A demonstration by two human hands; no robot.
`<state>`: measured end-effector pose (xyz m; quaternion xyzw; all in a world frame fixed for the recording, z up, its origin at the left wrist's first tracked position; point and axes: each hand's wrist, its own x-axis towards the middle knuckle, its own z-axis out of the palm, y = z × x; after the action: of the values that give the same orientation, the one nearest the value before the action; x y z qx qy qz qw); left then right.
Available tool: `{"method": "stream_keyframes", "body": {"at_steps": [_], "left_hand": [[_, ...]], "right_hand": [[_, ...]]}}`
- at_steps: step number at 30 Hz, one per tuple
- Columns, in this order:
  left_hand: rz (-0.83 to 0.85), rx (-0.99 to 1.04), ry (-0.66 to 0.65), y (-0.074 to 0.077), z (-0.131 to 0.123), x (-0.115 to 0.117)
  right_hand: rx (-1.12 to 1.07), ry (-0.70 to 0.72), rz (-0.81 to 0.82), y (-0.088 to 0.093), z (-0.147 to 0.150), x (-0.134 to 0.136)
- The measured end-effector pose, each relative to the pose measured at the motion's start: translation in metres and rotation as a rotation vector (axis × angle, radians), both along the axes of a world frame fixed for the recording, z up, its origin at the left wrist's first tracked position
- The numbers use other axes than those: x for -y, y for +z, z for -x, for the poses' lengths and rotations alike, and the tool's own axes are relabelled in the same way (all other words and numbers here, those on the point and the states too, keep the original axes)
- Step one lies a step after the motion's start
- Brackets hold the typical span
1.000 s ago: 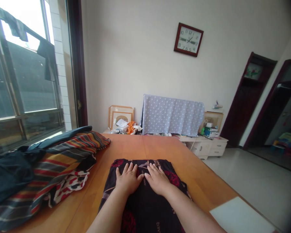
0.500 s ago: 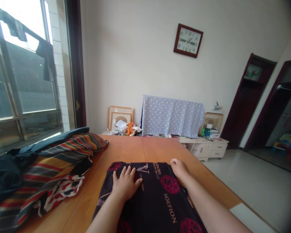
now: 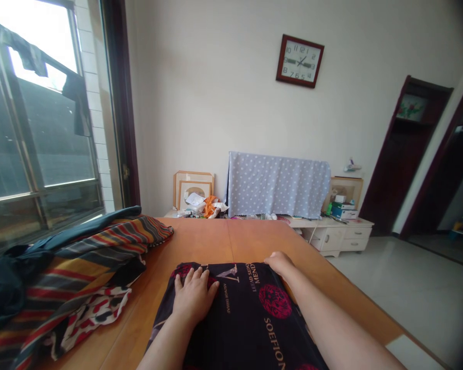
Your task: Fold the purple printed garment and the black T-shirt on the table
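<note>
Black printed cloth lay folded on the wooden table, the left hand open and flat upon it, the right hand curled at its edge, grip unclear, striped clothing heaped alongside

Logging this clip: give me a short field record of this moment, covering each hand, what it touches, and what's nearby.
left hand: flat on the fabric, fingers spread
right hand: at the fabric's far right edge
fabric: black printed fabric with red medallions and gold lettering
surface: wooden table
nearby: striped clothing pile, left of the hands
</note>
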<state>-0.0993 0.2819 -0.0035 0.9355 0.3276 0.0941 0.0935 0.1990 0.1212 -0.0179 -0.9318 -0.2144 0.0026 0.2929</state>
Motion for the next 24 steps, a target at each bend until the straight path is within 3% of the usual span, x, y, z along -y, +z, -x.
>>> {"method": "stream_keyframes", "body": {"at_steps": [5,13,18,24], "left_hand": [[-0.004,-0.01,0.007,0.0,-0.001,0.0],[-0.009,-0.005,0.012,-0.001,-0.002,0.001],[-0.009,-0.016,0.031,-0.001,-0.002,0.001],[-0.003,-0.029,0.057,-0.005,-0.004,-0.001]], "right_hand": [[-0.11,0.04,-0.151,-0.005,0.007,-0.007],[-0.105,0.07,-0.379,-0.005,0.015,-0.007],[-0.037,0.004,-0.341,-0.004,0.012,-0.001],[0.03,-0.066,-0.105,-0.002,0.012,0.011]]}}
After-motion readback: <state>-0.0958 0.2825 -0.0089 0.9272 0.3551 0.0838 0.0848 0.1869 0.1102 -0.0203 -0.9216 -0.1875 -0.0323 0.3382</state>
